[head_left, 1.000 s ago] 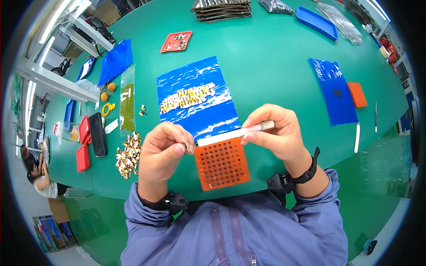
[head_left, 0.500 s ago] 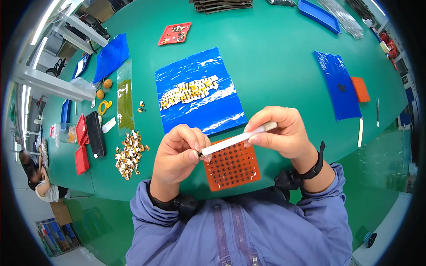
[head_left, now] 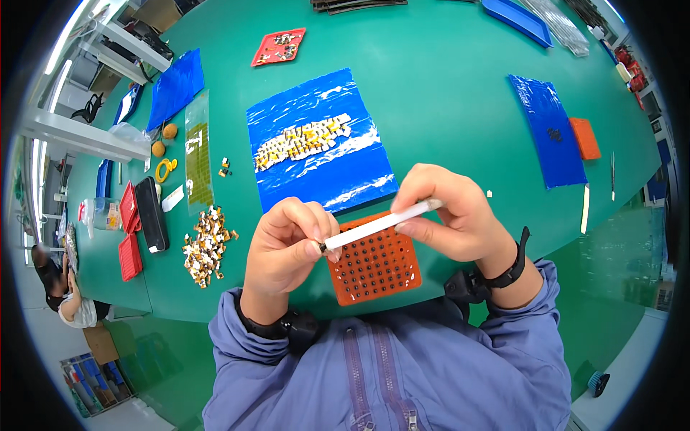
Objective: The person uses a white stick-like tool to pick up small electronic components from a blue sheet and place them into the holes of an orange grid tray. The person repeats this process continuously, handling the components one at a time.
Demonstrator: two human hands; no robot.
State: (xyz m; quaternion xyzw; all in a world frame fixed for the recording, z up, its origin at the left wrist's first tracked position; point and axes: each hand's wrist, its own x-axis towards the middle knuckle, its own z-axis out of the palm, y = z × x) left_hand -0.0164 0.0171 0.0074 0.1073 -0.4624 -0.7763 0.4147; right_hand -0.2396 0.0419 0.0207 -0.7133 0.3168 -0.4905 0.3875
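My left hand point(head_left: 286, 243) pinches a tiny dark part point(head_left: 323, 247) between thumb and forefinger. This part meets the left end of a slim white stick point(head_left: 374, 228), whose exact kind I cannot tell. Thumb and fingertips of my right hand point(head_left: 449, 215) hold the stick near its other end, so it slants up to the right. Both hands hover over an orange tray point(head_left: 377, 269) dotted with rows of small black pieces. Just beyond lies a blue film-covered sheet point(head_left: 323, 183) bearing rows of small white, yellow and black parts point(head_left: 302, 142).
A loose heap of similar parts point(head_left: 205, 248) lies left, beside a black case point(head_left: 151, 214) and red trays point(head_left: 129, 255). Farther off sits a red tray of parts point(head_left: 279, 47). At right are another blue sheet point(head_left: 550, 136), an orange block-shaped tray point(head_left: 585, 138) and tweezers point(head_left: 613, 176).
My right hand has tilted slightly, with its fingers shifted on the stick, and a small pale bit now shows on the table beside it. My left hand keeps its pinch.
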